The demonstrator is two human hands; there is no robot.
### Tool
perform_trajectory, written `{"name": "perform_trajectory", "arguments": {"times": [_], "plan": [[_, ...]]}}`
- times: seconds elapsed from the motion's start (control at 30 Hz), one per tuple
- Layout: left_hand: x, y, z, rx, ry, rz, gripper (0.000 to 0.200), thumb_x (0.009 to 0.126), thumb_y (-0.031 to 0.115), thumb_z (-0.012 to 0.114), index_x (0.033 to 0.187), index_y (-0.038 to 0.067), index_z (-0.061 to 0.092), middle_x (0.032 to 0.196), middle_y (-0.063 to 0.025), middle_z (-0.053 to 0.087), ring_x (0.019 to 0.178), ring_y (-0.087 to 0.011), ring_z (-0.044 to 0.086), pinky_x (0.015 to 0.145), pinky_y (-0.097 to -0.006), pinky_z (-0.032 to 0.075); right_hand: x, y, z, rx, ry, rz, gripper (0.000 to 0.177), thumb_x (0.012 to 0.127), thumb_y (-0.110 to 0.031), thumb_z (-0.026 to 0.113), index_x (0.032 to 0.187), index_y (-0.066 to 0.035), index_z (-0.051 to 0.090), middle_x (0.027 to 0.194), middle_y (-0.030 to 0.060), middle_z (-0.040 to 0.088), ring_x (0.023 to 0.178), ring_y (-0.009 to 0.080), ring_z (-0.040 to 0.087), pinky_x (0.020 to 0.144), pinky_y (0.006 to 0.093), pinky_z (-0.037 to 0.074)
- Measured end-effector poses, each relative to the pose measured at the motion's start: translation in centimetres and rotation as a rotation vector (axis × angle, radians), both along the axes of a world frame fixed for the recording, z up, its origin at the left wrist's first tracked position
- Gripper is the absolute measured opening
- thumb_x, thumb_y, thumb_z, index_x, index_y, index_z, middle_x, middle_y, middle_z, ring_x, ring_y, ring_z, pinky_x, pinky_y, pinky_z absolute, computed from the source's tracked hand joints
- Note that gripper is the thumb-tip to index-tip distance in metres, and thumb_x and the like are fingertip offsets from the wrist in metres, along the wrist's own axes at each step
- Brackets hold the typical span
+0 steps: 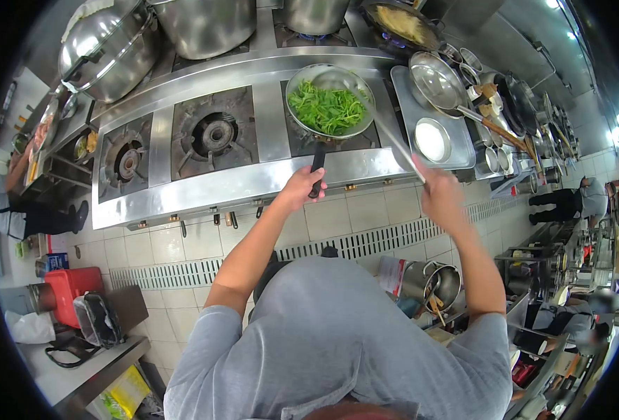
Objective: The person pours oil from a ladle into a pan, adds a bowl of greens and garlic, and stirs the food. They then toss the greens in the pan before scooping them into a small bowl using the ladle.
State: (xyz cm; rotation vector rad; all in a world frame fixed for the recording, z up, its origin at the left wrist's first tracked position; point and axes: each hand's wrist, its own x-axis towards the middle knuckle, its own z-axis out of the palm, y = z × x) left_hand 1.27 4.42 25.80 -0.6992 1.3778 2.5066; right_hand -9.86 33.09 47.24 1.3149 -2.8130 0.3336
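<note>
My left hand [304,187] is closed around the black handle of a frying pan [367,124], which sits on a burner of the steel range. Chopped leafy greens [327,108] fill much of the pan. Slightly blurred, my right hand [441,198] grips the far end of a long-handled metal ladle [392,131]. The ladle slants down to the left, its head among the greens at the pan's upper right.
Bare burners [215,133] lie left of the pan. Large steel pots [208,24] stand behind. At right, a metal tray [456,143] holds a white-filled bowl [432,140] and a strainer [437,80]. Other people work at both sides.
</note>
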Motion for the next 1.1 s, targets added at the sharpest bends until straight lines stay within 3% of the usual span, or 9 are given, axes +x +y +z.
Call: {"name": "perform_trajectory", "arguments": {"times": [0.13, 0.27, 0.4, 0.5, 0.7, 0.97, 1.1], "plan": [[-0.2, -0.2, 0.3, -0.052, -0.001, -0.021, 0.028, 0.101, 0.033, 0.06, 0.111, 0.008, 0.051, 0.085, -0.006, 0.062, 0.063, -0.016, 0.062, 0.049, -0.0308, 0.044, -6.5, -5.5, -1.2, 0.156, 0.084, -0.01, 0.075, 0.075, 0.004, 0.059, 0.147, -0.013, 0.05, 0.093, 0.0211, 0.066, 0.089, 0.0405, 0.067, 0.077, 0.0506, 0.054], [-0.5, -0.2, -0.2, -0.033, 0.004, -0.003, 0.028, 0.101, 0.032, 0.06, 0.11, 0.008, 0.051, 0.085, -0.0058, 0.061, 0.062, -0.0157, 0.061, 0.048, -0.0309, 0.043, -7.6, -8.2, -4.2, 0.222, 0.019, 0.019, 0.075, 0.076, 0.003, 0.06, 0.147, -0.016, 0.051, 0.099, 0.0224, 0.067, 0.092, 0.0401, 0.066, 0.08, 0.0499, 0.054], [-0.2, 0.2, 0.3, -0.032, -0.013, 0.024, 0.026, 0.102, 0.031, 0.059, 0.112, 0.008, 0.052, 0.081, -0.0037, 0.06, 0.06, -0.0136, 0.058, 0.046, -0.0289, 0.041, -5.9, -6.7, 0.5, 0.399, 0.127, 0.159, 0.07, 0.08, -0.001, 0.061, 0.148, -0.013, 0.049, 0.097, 0.0167, 0.066, 0.089, 0.034, 0.069, 0.076, 0.0463, 0.057], [-0.3, 0.2, 0.8, -0.029, -0.016, 0.03, 0.025, 0.102, 0.03, 0.058, 0.113, 0.008, 0.053, 0.08, -0.0027, 0.06, 0.06, -0.0126, 0.057, 0.045, -0.0278, 0.04, -4.1, -4.4, 4.1, 0.453, 0.162, 0.142, 0.072, 0.078, -0.001, 0.063, 0.148, -0.014, 0.049, 0.096, 0.0158, 0.065, 0.084, 0.0349, 0.07, 0.073, 0.0455, 0.057], [-0.2, 0.2, 0.5, -0.023, -0.013, 0.022, 0.026, 0.102, 0.031, 0.059, 0.114, 0.008, 0.053, 0.081, -0.0027, 0.06, 0.06, -0.0126, 0.057, 0.046, -0.0276, 0.04, 0.9, 1.0, 5.8, 0.445, 0.152, 0.058, 0.075, 0.076, 0.003, 0.062, 0.148, -0.012, 0.048, 0.095, 0.0163, 0.065, 0.081, 0.0365, 0.07, 0.069, 0.0454, 0.057], [-0.1, 0.3, 0.7, -0.029, -0.031, 0.021, 0.027, 0.103, 0.031, 0.058, 0.116, 0.008, 0.053, 0.082, -0.0025, 0.06, 0.061, -0.013, 0.058, 0.048, -0.0276, 0.041, 2.7, 1.1, -2.0, 0.264, 0.04, -0.014, 0.078, 0.073, 0.004, 0.062, 0.149, -0.006, 0.046, 0.094, 0.0183, 0.065, 0.081, 0.0386, 0.069, 0.071, 0.0479, 0.057], [-0.4, 0.1, 0.8, -0.044, -0.019, 0.007, 0.029, 0.103, 0.031, 0.058, 0.117, 0.007, 0.053, 0.081, -0.0026, 0.06, 0.062, -0.0134, 0.058, 0.048, -0.0277, 0.041, 4.2, 1.6, 1.1, 0.281, -0.009, -0.096, 0.078, 0.073, 0.003, 0.063, 0.148, -0.007, 0.047, 0.096, 0.0198, 0.065, 0.082, 0.0396, 0.069, 0.073, 0.0483, 0.057]]}}
